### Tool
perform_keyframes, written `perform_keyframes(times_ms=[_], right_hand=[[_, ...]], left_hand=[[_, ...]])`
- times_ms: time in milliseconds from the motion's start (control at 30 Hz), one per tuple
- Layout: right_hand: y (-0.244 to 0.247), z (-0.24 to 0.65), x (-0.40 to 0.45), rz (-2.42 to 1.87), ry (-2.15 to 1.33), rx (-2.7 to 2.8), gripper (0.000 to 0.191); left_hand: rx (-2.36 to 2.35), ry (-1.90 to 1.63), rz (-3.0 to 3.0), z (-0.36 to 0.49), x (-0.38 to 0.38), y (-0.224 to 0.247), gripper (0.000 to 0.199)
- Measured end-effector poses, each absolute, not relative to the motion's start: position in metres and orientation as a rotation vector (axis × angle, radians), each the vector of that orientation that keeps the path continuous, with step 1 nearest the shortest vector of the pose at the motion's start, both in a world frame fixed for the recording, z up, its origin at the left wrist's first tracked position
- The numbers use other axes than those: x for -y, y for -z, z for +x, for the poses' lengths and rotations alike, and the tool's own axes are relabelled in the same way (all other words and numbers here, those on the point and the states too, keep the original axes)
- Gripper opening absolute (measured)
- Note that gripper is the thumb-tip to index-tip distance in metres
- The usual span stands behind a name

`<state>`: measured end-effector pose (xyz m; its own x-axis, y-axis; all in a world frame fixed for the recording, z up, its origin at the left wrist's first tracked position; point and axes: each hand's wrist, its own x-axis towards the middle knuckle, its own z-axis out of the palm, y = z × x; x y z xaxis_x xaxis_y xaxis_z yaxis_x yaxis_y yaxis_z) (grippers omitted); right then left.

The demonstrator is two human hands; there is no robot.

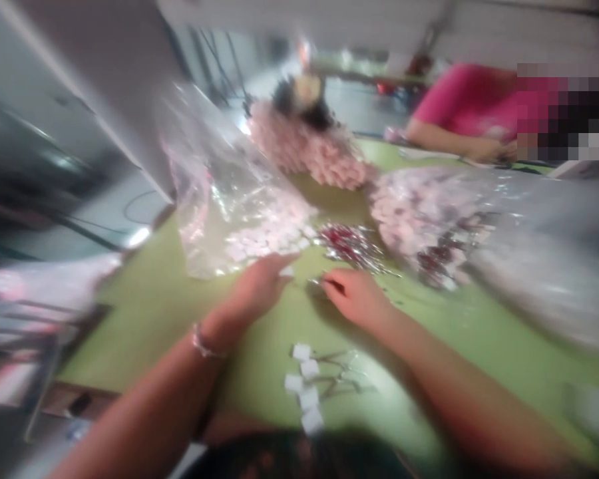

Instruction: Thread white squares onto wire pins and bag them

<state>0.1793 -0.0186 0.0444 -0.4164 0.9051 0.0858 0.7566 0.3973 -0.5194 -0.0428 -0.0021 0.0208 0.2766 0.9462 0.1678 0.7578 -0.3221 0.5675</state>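
My left hand [263, 285] holds a small white piece [286, 271] between thumb and fingers, close to a pile of white-pink pieces [264, 239] by a clear plastic bag [214, 186]. To its right, my right hand [352, 293] pinches a small shiny item [315, 282], blurred by motion. Just beyond lies a heap of red and silver stems [352, 246]. Nearer my body, several white square pieces [308, 399] with thin stems rest on the green table [249, 379].
Pink bundles [309, 146] lie at the back of the table. Large filled plastic bags [544, 266] take up the right side. A person in a pink top [479, 100] sits across, with forearms on the table. A grey post [104, 80] rises at the left.
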Motion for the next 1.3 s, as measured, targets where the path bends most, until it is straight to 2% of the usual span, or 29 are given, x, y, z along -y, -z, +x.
perform_keyframes(times_ms=[100,233,533,733,900,1100,1300], right_hand=[[-0.052,0.178,0.023,-1.441,-0.767,2.214,0.024],[-0.059,0.175,0.028,-1.415,-1.123,2.035,0.023],[-0.054,0.167,0.033,-1.433,-1.271,2.018,0.027],[-0.055,0.170,0.031,-1.475,-1.460,1.806,0.026],[-0.056,0.171,0.031,-1.572,-1.646,1.522,0.022],[-0.043,0.179,0.027,-1.411,-1.845,1.319,0.020],[-0.040,0.187,0.023,-1.366,-1.984,1.270,0.016]], left_hand=[[-1.433,-0.891,1.650,-0.038,0.006,-0.024,0.036],[-1.238,-0.912,1.055,-0.027,0.012,-0.023,0.039],[-1.053,-1.010,0.765,-0.012,0.020,-0.020,0.021],[-1.039,-1.053,0.727,-0.011,0.021,-0.025,0.016],[-1.062,-0.988,0.862,-0.012,0.020,-0.026,0.032],[-1.149,-0.942,1.198,-0.016,0.018,-0.027,0.021],[-1.030,-0.881,1.424,-0.027,0.015,-0.026,0.021]])
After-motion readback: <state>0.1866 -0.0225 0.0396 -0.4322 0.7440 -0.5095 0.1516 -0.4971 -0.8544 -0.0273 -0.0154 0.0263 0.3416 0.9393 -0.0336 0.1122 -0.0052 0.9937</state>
